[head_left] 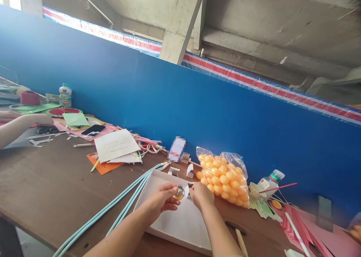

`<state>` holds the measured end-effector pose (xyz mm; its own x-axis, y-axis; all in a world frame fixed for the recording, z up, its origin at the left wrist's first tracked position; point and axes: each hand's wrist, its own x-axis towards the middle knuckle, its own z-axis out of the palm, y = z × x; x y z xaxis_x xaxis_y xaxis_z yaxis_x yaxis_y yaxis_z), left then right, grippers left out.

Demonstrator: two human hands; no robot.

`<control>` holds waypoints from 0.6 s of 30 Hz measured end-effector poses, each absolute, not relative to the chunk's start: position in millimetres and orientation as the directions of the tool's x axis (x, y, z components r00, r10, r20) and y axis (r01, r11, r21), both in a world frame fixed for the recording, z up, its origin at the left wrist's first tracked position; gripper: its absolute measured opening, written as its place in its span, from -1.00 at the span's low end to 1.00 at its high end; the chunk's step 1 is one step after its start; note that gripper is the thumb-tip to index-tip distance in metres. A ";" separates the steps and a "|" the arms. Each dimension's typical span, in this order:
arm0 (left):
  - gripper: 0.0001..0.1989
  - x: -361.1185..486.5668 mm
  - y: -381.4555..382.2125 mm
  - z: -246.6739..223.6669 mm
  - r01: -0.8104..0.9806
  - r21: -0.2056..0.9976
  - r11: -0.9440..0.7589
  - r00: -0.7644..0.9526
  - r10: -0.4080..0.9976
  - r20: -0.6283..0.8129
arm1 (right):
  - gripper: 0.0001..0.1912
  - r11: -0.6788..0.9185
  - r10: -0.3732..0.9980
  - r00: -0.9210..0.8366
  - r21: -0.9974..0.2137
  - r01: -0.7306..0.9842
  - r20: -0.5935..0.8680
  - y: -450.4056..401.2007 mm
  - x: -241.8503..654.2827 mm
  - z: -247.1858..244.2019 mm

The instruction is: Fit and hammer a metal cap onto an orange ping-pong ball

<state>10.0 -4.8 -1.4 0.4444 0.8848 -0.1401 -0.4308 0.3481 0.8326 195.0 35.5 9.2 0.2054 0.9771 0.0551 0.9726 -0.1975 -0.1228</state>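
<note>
Over a shallow white box lid [177, 223] on the brown table, my left hand [165, 200] pinches a shiny round ball [179, 192], silvery on top and yellowish below. Just to its right, my right hand [199, 195] is closed on a small white paper piece [187, 191], which shows at its fingertips. The ball and the paper piece are close together; whether they touch is unclear. Beyond the lid stand small folded white paper pieces [190, 171]. A clear plastic bag of orange balls [224, 178] lies right behind my right hand.
Light blue cords [121, 198] run along the lid's left side. Papers [117, 146] and a phone [94, 130] lie farther left, near another person's arm [25, 125]. At right are a bottle [270, 183], pink paper [327, 230] and a second phone [325, 212]. A blue partition [155, 99] stands behind.
</note>
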 end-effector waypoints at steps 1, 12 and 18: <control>-0.59 10.1 -5.1 -0.9 -0.427 0.834 0.348 0.444 0.885 -0.142 | -0.80 -0.202 0.977 0.209 -0.120 0.972 0.042 35.9 194.3 9.4; -0.55 9.7 -4.8 -2.3 -0.389 0.857 0.338 0.438 0.886 -0.151 | -0.84 -0.247 0.968 0.252 -0.179 0.952 0.005 44.0 198.1 -1.4; -0.54 9.8 -5.6 -1.1 -0.360 0.873 0.329 0.431 0.888 -0.157 | -0.85 -0.240 0.970 0.245 -0.209 0.948 -0.003 45.8 201.5 -4.0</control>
